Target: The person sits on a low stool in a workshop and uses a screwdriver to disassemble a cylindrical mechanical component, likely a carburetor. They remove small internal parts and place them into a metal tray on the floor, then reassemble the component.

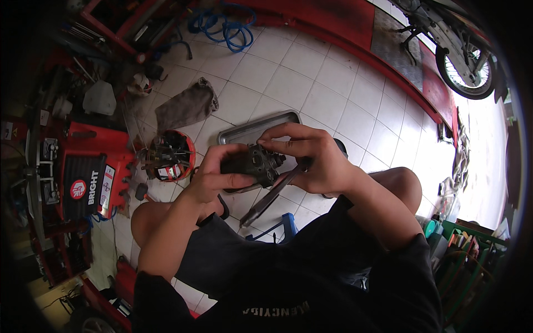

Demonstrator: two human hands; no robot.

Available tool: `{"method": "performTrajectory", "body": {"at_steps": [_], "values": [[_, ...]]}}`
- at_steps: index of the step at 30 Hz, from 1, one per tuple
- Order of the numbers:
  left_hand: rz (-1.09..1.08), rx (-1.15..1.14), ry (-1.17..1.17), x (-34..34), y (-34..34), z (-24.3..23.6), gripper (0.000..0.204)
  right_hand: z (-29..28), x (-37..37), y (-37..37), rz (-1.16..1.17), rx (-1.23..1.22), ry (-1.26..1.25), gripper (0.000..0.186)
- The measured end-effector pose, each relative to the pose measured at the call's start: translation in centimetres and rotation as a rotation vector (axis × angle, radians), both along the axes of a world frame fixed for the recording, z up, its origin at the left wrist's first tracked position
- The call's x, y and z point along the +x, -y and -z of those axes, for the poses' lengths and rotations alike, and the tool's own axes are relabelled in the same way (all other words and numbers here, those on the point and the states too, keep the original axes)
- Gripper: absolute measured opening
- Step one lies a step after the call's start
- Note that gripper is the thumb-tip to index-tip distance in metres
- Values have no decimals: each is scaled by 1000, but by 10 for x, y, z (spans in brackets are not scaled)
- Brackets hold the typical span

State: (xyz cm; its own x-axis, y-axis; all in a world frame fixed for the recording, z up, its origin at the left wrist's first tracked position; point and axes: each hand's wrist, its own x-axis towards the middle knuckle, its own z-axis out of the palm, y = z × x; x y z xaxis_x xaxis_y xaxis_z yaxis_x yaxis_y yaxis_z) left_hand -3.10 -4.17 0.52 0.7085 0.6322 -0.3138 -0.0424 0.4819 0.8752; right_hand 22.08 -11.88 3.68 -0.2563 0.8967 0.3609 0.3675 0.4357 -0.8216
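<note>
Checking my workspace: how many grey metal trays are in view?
1: the tray lies on the tiled floor, partly hidden by the left hand, right hand and dark metal part; others may be hidden.

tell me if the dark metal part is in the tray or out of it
Out: held up in the left hand, the dark metal part hides some of the tray behind it.

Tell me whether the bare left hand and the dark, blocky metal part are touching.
Touching. The head view shows the left hand gripping the dark, blocky metal part at its left end, the thumb lying on its surface.
</note>
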Motion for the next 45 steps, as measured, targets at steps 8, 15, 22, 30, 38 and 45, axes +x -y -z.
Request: {"method": "performTrajectory", "body": {"at_steps": [8,15,22,30,38,45], "values": [[256,-685,368,10,-2,15,48,-1,7,-2,-89,-24,-61,73],[286,-540,353,14,1,25,58,2,15,-3,-108,-105,-90,68],[381,-852,544,22,26,43,73,-2,18,-5,-258,-192,-222,69],[471,-909,662,26,37,47,80,-3,20,-7,-336,-199,-228,68],[460,-792,472,25,33,35,70,0,19,-6,-314,-214,-212,69],[453,-809,436,22,33,32,70,-2,18,-4,-286,-221,-194,70]]}}
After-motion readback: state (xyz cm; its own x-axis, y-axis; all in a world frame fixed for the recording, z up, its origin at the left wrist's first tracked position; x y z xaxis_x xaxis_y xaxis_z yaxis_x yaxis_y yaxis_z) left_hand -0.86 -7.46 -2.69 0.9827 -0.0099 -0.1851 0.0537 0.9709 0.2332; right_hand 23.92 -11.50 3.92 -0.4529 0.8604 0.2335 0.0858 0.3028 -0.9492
